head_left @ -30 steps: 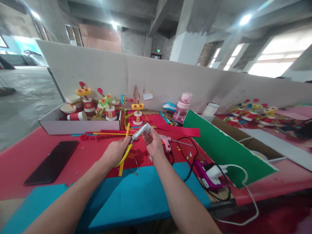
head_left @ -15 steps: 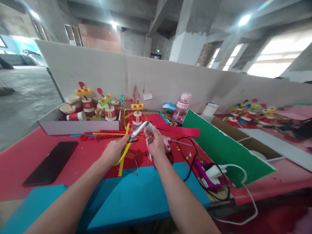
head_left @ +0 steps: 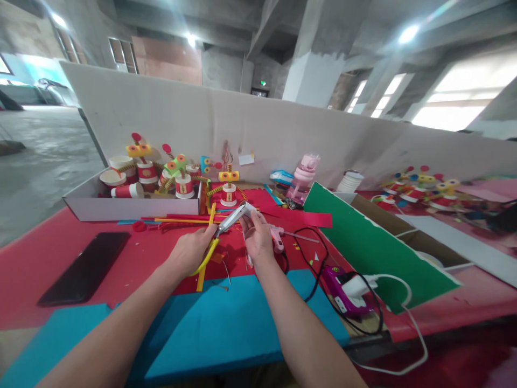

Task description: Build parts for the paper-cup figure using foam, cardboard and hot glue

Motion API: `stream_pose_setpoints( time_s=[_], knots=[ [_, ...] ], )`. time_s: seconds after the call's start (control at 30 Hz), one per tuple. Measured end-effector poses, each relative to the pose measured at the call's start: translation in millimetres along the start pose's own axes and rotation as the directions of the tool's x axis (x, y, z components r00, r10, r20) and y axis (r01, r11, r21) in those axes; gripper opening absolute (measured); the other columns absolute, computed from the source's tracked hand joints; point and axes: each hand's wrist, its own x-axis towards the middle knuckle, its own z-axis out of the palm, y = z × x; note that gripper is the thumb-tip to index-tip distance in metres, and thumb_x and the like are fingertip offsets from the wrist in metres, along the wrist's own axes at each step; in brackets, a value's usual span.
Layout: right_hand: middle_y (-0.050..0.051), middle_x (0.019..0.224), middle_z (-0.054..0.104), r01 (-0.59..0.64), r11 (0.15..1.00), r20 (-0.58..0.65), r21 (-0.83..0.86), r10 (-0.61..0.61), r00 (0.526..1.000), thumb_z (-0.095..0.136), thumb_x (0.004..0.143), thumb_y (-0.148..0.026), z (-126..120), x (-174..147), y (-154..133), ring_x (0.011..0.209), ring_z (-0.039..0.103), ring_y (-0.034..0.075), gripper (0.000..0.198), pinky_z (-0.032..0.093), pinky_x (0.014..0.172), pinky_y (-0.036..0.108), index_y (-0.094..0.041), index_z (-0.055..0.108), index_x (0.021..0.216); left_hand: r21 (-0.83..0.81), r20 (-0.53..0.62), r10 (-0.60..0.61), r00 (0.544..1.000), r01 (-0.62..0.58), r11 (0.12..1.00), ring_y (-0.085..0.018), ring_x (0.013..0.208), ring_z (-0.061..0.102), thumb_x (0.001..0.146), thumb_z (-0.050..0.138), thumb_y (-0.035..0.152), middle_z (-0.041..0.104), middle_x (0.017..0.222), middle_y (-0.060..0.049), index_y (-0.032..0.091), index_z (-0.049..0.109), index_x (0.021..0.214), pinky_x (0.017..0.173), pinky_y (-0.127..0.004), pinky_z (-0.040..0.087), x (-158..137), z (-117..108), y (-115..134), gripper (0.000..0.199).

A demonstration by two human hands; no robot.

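Currently both hands busy over the desk [head_left: 151,254], close together. Left hand [head_left: 189,252] closed round the yellow-handled scissors [head_left: 219,230], blades angled up and to the right. Right hand [head_left: 257,237] narrow, fingers pinching a small pale piece [head_left: 250,208] at the blade tips; cannot tell whether the blades touch it or only overlap it in view. What the piece is made of: unclear.

Below the scissors, a yellow strip [head_left: 201,281] runs down onto the blue sheet [head_left: 210,334] along the near edge. Pink glue gun [head_left: 277,238] lies just beside the right hand, partly hidden by it. Beyond the hands, a cup figure [head_left: 228,194] with a yellow head stands upright; more such figures sit in the low box [head_left: 135,210] to the left. Phone [head_left: 84,268] flat, well left of the left hand. Off to the right: green board [head_left: 371,242], tilted, and purple power strip [head_left: 336,291] with a white plug [head_left: 357,285] in it. Pink bottle [head_left: 304,177] upright near the back partition [head_left: 181,118].
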Motion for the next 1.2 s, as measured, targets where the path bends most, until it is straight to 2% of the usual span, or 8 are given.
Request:
stream_pose_setpoints(
  time_s=[0.13,0.33,0.47,0.63,0.73,0.93,1.2],
  knots=[
    [0.0,0.082,0.074,-0.089,0.996,0.035,0.025,0.088,0.996,0.068,0.075,-0.018,-3.7,1.5,-0.1,0.075,0.069,0.011,0.007,0.057,0.075,0.024,-0.018,0.066,0.081,0.01,-0.015,0.01,1.0,-0.01,1.0,-0.027,0.08,0.066,0.095,0.027,0.039,0.064,0.101,-0.012,0.021,0.037,0.124,0.057,-0.029,0.043,0.5,0.9,-4.1,0.036],
    [-0.001,0.076,0.074,-0.188,0.982,-0.026,-0.01,0.188,0.982,0.069,0.073,-0.022,-5.8,3.6,-5.4,0.067,0.067,0.011,0.009,0.056,0.067,0.023,-0.018,0.067,0.081,0.048,-0.021,0.013,1.0,-0.012,0.999,-0.027,0.085,0.066,0.093,0.031,0.035,0.061,0.112,-0.013,0.023,0.035,0.13,0.06,-0.029,0.045,0.1,0.0,-8.7,0.039],
    [-0.003,0.073,0.073,-0.142,0.989,-0.058,-0.05,0.139,0.989,0.072,0.07,-0.02,-7.8,6.2,-4.4,0.066,0.065,0.008,0.007,0.052,0.063,0.018,-0.019,0.069,0.076,0.059,0.0,0.008,1.0,-0.008,0.998,-0.027,0.085,0.066,0.093,0.03,0.035,0.062,0.111,-0.013,0.022,0.035,0.131,0.059,-0.03,0.045,-0.3,-1.9,-7.4,0.04],
    [-0.003,0.079,0.074,-0.048,0.996,-0.058,-0.08,0.043,0.997,0.072,0.069,-0.018,-6.8,7.7,-0.9,0.074,0.066,0.009,0.004,0.051,0.07,0.019,-0.02,0.069,0.072,0.066,-0.005,-0.005,1.0,0.005,0.998,-0.027,0.087,0.066,0.093,0.031,0.033,0.062,0.112,-0.013,0.022,0.035,0.132,0.061,-0.03,0.045,-0.5,-3.2,-5.8,0.041],
    [-0.002,0.08,0.074,-0.062,0.994,-0.07,-0.088,0.056,0.996,0.072,0.07,-0.019,-6.6,8.0,-2.3,0.074,0.066,0.009,0.005,0.051,0.07,0.018,-0.019,0.069,0.074,0.069,-0.019,0.002,1.0,0.0,0.998,-0.027,0.087,0.066,0.093,0.031,0.034,0.062,0.111,-0.013,0.022,0.036,0.131,0.06,-0.029,0.045,-0.6,-2.8,-6.1,0.04],
    [-0.003,0.075,0.072,-0.123,0.988,-0.079,-0.097,0.115,0.99,0.073,0.07,-0.023,-8.2,8.6,-3.8,0.063,0.063,0.007,0.011,0.049,0.056,0.015,-0.02,0.069,0.08,0.074,-0.052,0.018,0.998,-0.014,0.997,-0.027,0.085,0.066,0.093,0.03,0.034,0.061,0.114,-0.013,0.022,0.036,0.13,0.055,-0.029,0.042,-0.7,-1.6,-4.7,0.039],
    [-0.002,0.079,0.073,-0.069,0.993,-0.026,-0.095,0.067,0.997,0.072,0.071,-0.02,-4.4,5.9,-0.2,0.074,0.066,0.009,0.006,0.053,0.071,0.018,-0.019,0.067,0.074,0.059,-0.031,0.005,1.0,-0.003,0.998,-0.026,0.085,0.066,0.093,0.032,0.033,0.06,0.114,-0.014,0.022,0.034,0.13,0.057,-0.029,0.043,-0.2,-0.8,-4.0,0.039]
  ],
)
